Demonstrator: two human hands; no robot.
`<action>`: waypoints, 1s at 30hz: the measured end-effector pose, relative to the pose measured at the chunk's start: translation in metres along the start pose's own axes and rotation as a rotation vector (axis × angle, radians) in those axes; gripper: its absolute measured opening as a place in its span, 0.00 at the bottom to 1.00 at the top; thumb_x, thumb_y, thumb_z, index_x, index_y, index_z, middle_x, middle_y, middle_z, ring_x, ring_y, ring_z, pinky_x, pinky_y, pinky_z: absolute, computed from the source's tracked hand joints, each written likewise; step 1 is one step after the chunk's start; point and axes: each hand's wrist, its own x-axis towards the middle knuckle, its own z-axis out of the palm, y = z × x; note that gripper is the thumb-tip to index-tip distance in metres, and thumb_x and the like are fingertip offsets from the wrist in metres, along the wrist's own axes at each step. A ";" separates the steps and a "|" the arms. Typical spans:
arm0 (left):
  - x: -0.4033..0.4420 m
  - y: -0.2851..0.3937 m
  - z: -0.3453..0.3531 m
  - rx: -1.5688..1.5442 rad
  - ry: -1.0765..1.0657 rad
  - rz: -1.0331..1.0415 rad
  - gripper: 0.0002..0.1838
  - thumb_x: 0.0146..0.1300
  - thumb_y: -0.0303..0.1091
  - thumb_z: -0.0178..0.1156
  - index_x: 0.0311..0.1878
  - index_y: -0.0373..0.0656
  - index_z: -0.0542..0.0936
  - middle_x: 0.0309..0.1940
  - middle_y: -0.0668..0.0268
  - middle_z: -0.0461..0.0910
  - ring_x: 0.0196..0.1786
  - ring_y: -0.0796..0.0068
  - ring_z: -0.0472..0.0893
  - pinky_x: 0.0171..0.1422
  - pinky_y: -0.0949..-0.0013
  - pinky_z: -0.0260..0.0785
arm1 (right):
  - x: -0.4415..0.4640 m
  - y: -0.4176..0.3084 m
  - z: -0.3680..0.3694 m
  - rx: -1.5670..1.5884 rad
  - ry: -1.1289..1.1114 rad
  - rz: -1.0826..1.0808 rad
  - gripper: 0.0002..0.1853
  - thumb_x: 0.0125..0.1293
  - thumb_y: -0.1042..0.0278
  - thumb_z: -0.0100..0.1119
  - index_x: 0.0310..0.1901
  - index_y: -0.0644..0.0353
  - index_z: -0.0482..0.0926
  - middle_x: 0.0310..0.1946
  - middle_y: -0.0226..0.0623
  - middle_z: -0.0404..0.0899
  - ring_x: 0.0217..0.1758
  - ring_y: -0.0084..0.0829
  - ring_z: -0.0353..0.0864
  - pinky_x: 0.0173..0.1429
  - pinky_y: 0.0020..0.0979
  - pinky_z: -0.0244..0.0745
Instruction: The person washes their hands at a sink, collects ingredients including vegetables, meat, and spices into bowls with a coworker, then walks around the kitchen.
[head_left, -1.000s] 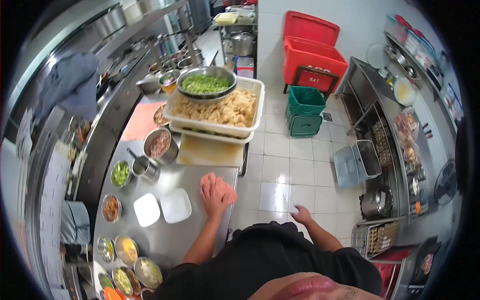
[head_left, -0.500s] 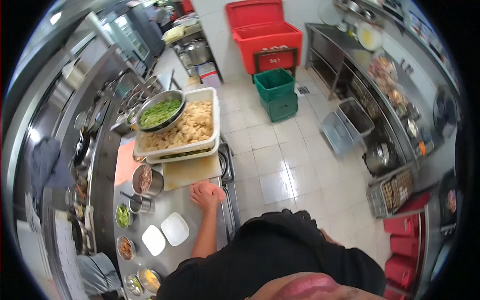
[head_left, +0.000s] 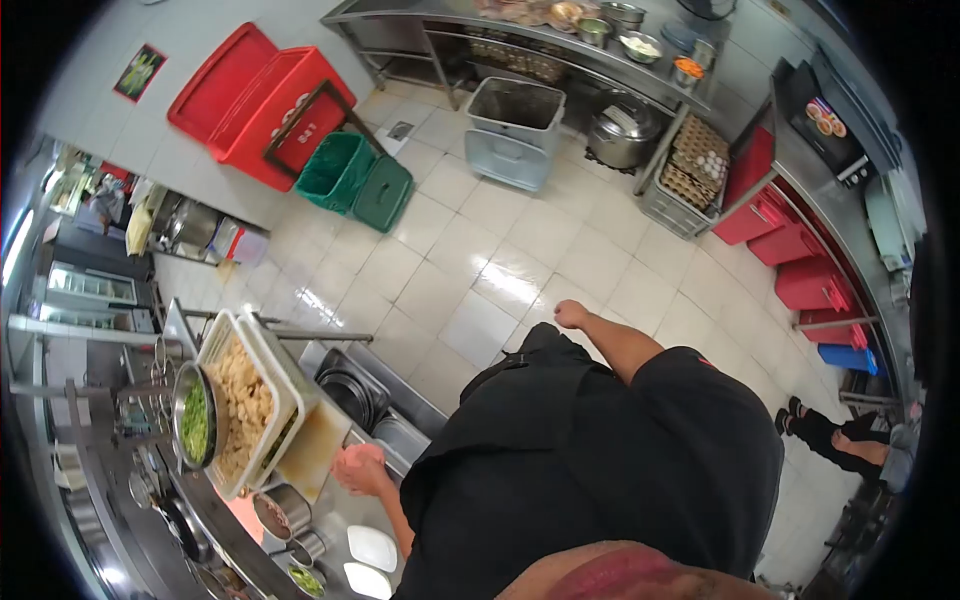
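Note:
By the counter's edge, my left hand (head_left: 352, 478) grips a bunched pink cloth (head_left: 368, 453), beside the stained cutting board (head_left: 312, 452). My right hand (head_left: 572, 314) hangs over the floor with its fingers curled in and nothing visible in them. Two white dishes (head_left: 372, 547) sit on the steel counter near my left forearm. Beyond the board is a white basket of light brown food pieces (head_left: 245, 400), with a metal bowl of chopped greens (head_left: 195, 420) at its side. A steel pot of pinkish food (head_left: 280, 512) stands nearer.
A red cooler (head_left: 260, 110) and a green bin (head_left: 350, 180) stand by the wall. A grey bin (head_left: 512, 130), a large pot (head_left: 622, 130) and egg trays (head_left: 695, 160) are farther right. Another person's legs (head_left: 835, 440) show at the right. Pans (head_left: 345, 395) lie below the counter edge.
The view has swung to the right, bringing the red drawers and another person's legs into sight. My left hand stays on the cloth; my right hand, hidden half a second ago, shows again.

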 end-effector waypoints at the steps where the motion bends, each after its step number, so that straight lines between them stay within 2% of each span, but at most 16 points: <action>1: -0.003 0.001 0.005 0.034 0.063 -0.009 0.23 0.61 0.47 0.55 0.61 0.61 0.72 0.64 0.70 0.68 0.68 0.60 0.63 0.66 0.44 0.50 | -0.002 -0.005 -0.006 0.029 -0.001 0.010 0.19 0.52 0.63 0.53 0.44 0.58 0.83 0.42 0.49 0.82 0.48 0.45 0.81 0.54 0.40 0.75; 4: -0.012 0.015 0.012 0.009 0.230 0.032 0.23 0.61 0.46 0.55 0.61 0.59 0.72 0.65 0.69 0.66 0.69 0.59 0.61 0.65 0.41 0.50 | -0.013 -0.002 -0.021 0.095 -0.004 0.040 0.19 0.52 0.61 0.54 0.45 0.58 0.83 0.44 0.48 0.82 0.51 0.45 0.80 0.56 0.40 0.74; 5: -0.018 0.020 0.012 0.058 0.212 0.103 0.24 0.62 0.45 0.54 0.62 0.54 0.71 0.66 0.65 0.65 0.70 0.55 0.60 0.66 0.41 0.51 | -0.016 0.004 -0.023 0.104 -0.003 0.053 0.19 0.53 0.60 0.54 0.45 0.57 0.83 0.44 0.48 0.82 0.51 0.45 0.80 0.56 0.40 0.74; 7: -0.003 -0.007 0.063 0.145 0.399 0.244 0.26 0.61 0.45 0.53 0.63 0.50 0.70 0.66 0.60 0.65 0.70 0.51 0.60 0.68 0.42 0.50 | -0.022 0.024 -0.020 0.104 -0.008 0.084 0.19 0.53 0.61 0.53 0.44 0.57 0.84 0.44 0.48 0.82 0.50 0.46 0.81 0.55 0.40 0.75; 8: -0.003 0.007 0.059 0.185 0.495 0.314 0.27 0.61 0.45 0.53 0.63 0.47 0.69 0.65 0.58 0.65 0.70 0.49 0.60 0.69 0.43 0.50 | -0.026 0.037 -0.018 0.074 -0.039 0.132 0.18 0.53 0.62 0.52 0.44 0.58 0.84 0.44 0.48 0.82 0.49 0.46 0.81 0.54 0.41 0.75; 10: -0.016 0.028 0.047 0.199 0.181 0.423 0.29 0.59 0.45 0.56 0.62 0.44 0.70 0.63 0.53 0.67 0.68 0.47 0.62 0.69 0.44 0.51 | -0.035 0.061 -0.015 0.012 -0.103 0.219 0.17 0.54 0.64 0.51 0.42 0.59 0.84 0.43 0.49 0.82 0.48 0.46 0.81 0.52 0.41 0.76; 13: -0.032 0.098 0.030 0.224 -0.225 0.568 0.31 0.54 0.42 0.60 0.61 0.41 0.70 0.60 0.48 0.69 0.65 0.45 0.65 0.69 0.45 0.54 | -0.056 0.087 -0.012 -0.048 -0.097 0.255 0.16 0.53 0.66 0.49 0.39 0.61 0.84 0.41 0.50 0.82 0.46 0.47 0.82 0.51 0.43 0.76; 15: -0.028 0.109 0.058 0.016 -0.352 0.701 0.32 0.52 0.40 0.62 0.61 0.38 0.70 0.59 0.46 0.70 0.64 0.45 0.66 0.68 0.46 0.55 | -0.056 0.106 -0.002 -0.070 -0.130 0.251 0.17 0.55 0.64 0.49 0.38 0.64 0.84 0.43 0.53 0.81 0.49 0.49 0.81 0.54 0.42 0.75; 17: -0.025 0.082 0.155 -0.434 -0.358 0.853 0.31 0.52 0.37 0.63 0.60 0.36 0.70 0.60 0.46 0.69 0.64 0.45 0.66 0.68 0.50 0.57 | -0.063 0.107 0.000 -0.026 -0.131 0.280 0.18 0.55 0.63 0.49 0.37 0.65 0.84 0.43 0.54 0.81 0.50 0.50 0.80 0.55 0.42 0.74; 19: -0.014 0.079 0.220 -0.345 -0.601 0.876 0.30 0.53 0.37 0.62 0.59 0.34 0.71 0.58 0.46 0.71 0.61 0.46 0.69 0.67 0.52 0.59 | -0.077 0.093 -0.018 0.077 -0.090 0.344 0.18 0.55 0.63 0.49 0.37 0.65 0.84 0.43 0.54 0.81 0.50 0.50 0.80 0.55 0.42 0.74; 21: -0.008 0.103 0.243 -0.247 -0.796 0.902 0.29 0.53 0.37 0.62 0.58 0.34 0.72 0.56 0.47 0.73 0.59 0.48 0.71 0.65 0.54 0.61 | -0.079 0.090 -0.013 0.131 0.014 0.363 0.16 0.53 0.64 0.48 0.34 0.64 0.83 0.38 0.52 0.82 0.44 0.50 0.81 0.50 0.43 0.76; 23: 0.006 0.129 0.260 -0.201 -0.903 0.936 0.28 0.54 0.36 0.62 0.58 0.33 0.73 0.54 0.47 0.74 0.57 0.50 0.73 0.63 0.55 0.63 | -0.075 0.087 -0.008 0.172 0.091 0.375 0.15 0.51 0.65 0.49 0.31 0.63 0.83 0.31 0.51 0.82 0.38 0.48 0.82 0.44 0.43 0.77; 27: 0.038 0.201 0.281 -0.206 -0.988 0.990 0.26 0.54 0.36 0.62 0.56 0.32 0.75 0.50 0.48 0.77 0.54 0.53 0.76 0.60 0.58 0.66 | -0.073 0.070 -0.023 0.162 0.011 0.386 0.15 0.52 0.63 0.48 0.28 0.63 0.83 0.24 0.48 0.81 0.32 0.44 0.83 0.40 0.42 0.77; 28: 0.047 0.222 0.285 -0.222 -1.001 0.990 0.26 0.55 0.36 0.61 0.56 0.32 0.75 0.49 0.49 0.78 0.53 0.54 0.77 0.60 0.59 0.67 | -0.067 0.072 -0.019 0.075 0.012 0.344 0.16 0.53 0.63 0.47 0.28 0.63 0.83 0.24 0.48 0.81 0.32 0.45 0.83 0.41 0.43 0.77; 30: 0.061 0.263 0.290 -0.257 -1.022 0.950 0.25 0.55 0.35 0.61 0.55 0.32 0.76 0.47 0.49 0.80 0.51 0.56 0.79 0.58 0.61 0.69 | -0.054 0.072 -0.016 0.092 0.025 0.390 0.16 0.53 0.64 0.46 0.28 0.62 0.83 0.25 0.48 0.81 0.33 0.45 0.83 0.41 0.43 0.77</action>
